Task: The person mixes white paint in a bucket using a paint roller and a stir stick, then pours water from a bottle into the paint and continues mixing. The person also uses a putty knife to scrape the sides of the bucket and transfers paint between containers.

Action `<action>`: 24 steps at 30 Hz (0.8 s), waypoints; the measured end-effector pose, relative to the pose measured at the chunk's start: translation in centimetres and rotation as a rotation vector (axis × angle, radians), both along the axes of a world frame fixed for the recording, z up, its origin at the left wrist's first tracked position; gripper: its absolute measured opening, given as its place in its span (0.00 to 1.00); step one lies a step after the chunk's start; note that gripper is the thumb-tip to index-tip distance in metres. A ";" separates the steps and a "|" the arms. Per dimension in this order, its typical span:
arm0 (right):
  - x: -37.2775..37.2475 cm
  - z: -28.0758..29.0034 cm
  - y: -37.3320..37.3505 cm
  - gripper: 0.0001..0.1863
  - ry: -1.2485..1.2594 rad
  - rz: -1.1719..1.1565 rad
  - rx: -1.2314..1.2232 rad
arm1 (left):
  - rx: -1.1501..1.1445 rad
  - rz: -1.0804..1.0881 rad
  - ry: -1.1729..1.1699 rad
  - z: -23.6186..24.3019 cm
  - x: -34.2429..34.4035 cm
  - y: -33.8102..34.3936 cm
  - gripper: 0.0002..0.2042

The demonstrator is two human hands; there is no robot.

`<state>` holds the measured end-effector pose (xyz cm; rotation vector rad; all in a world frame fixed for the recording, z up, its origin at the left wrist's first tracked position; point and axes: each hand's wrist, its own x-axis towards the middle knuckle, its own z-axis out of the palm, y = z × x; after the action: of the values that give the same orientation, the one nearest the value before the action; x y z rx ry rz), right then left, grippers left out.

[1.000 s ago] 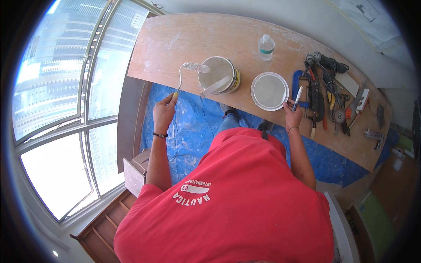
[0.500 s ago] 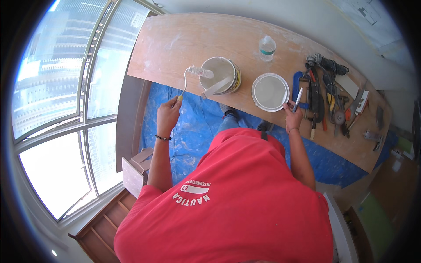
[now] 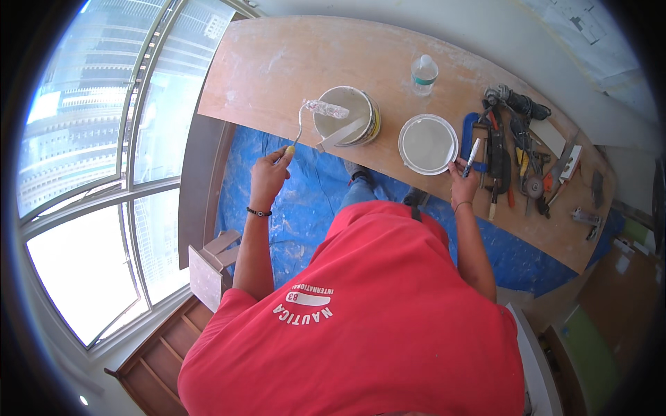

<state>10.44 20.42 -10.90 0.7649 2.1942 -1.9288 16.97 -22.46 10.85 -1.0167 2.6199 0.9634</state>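
My left hand (image 3: 270, 177) is closed round the yellow-ended handle of a paint roller (image 3: 326, 109). The roller's white, coated sleeve lies over the mouth of a paint bucket (image 3: 375, 128), and a flat pale strip (image 3: 341, 134) rests across the bucket's near rim. At the table's near edge my right hand (image 3: 464, 186) is closed, its fingers at the rim of a round, white-rimmed lid (image 3: 428, 144) with a greyish middle. A white marker (image 3: 472, 154) stands out by the same fingers; whether they grip it too, I cannot tell.
A clear water bottle (image 3: 424, 75) stands on the wooden table (image 3: 277, 62). To the right lie a blue clamp (image 3: 468, 132), a power tool (image 3: 520, 102) and several hand tools. Blue sheeting (image 3: 305, 201) covers the floor; windows (image 3: 83, 139) are on the left.
The roller sleeve has moved right, further over the bucket's mouth. My left hand has shifted slightly with it. My right hand stays nearly where it was.
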 end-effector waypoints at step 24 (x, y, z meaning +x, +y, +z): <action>-0.1 0.2 0.0 0.17 0.003 0.006 -0.047 | -0.001 -0.001 0.011 2.1 -0.2 -0.2 0.24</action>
<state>10.33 20.42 -10.66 0.7478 2.1427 -1.9725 16.81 -22.70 12.98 -1.0134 2.6295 0.9710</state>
